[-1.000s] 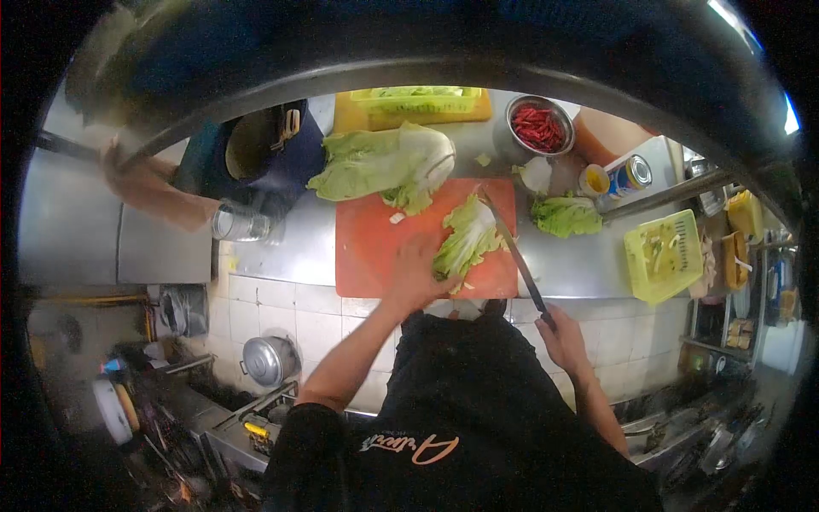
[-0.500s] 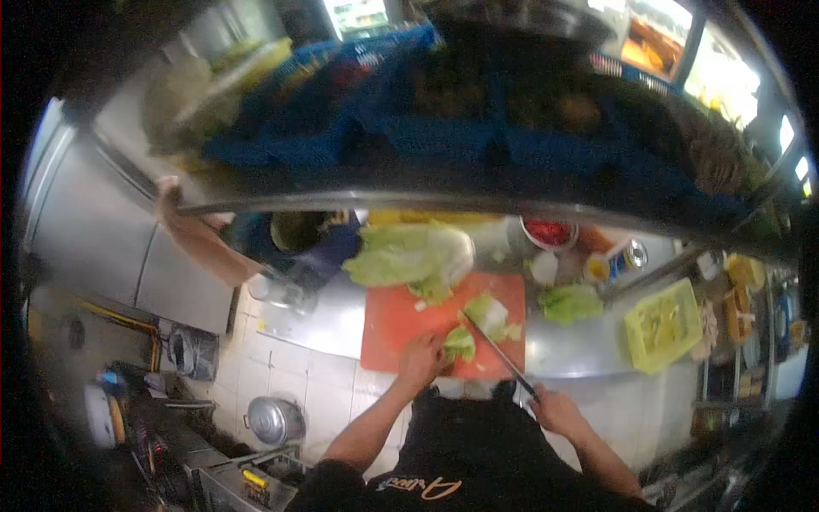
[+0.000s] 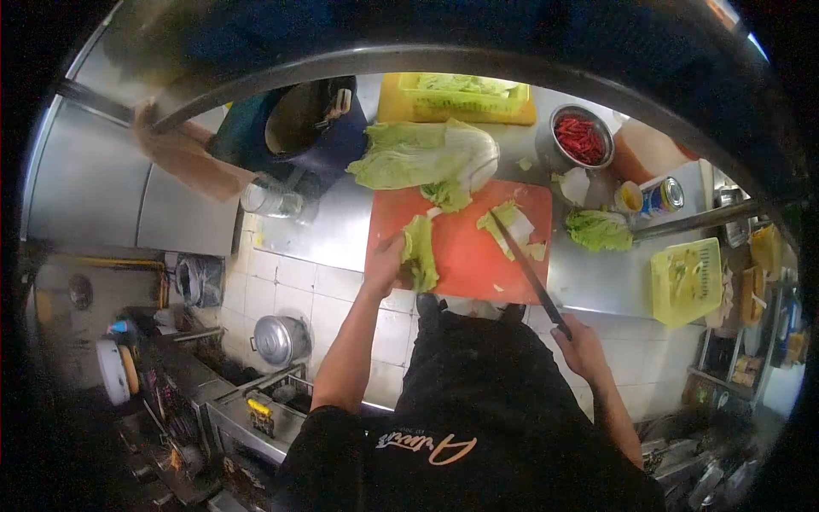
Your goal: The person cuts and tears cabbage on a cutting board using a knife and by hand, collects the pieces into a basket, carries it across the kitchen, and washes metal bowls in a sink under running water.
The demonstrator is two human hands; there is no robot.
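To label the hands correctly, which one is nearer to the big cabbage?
Left. The left hand, holding a leaf, is below the cabbage in the picture; the right hand, holding the knife, is lower and farther right.

The tabletop (image 3: pixel 589 282) is smooth, shiny metal; the board (image 3: pixel 465 235) looks like matt plastic. The knife (image 3: pixel 533 277) has a dull metal blade. The held leaf (image 3: pixel 420 247) is crinkled, the cabbage (image 3: pixel 444 152) smoother along its rib. The bowl (image 3: pixel 609 141) is polished metal, the chillies (image 3: pixel 580 139) glossy. The basket (image 3: pixel 682 309) looks plastic, the pot (image 3: pixel 280 338) dull metal, the shirt (image 3: pixel 520 444) matt cloth.
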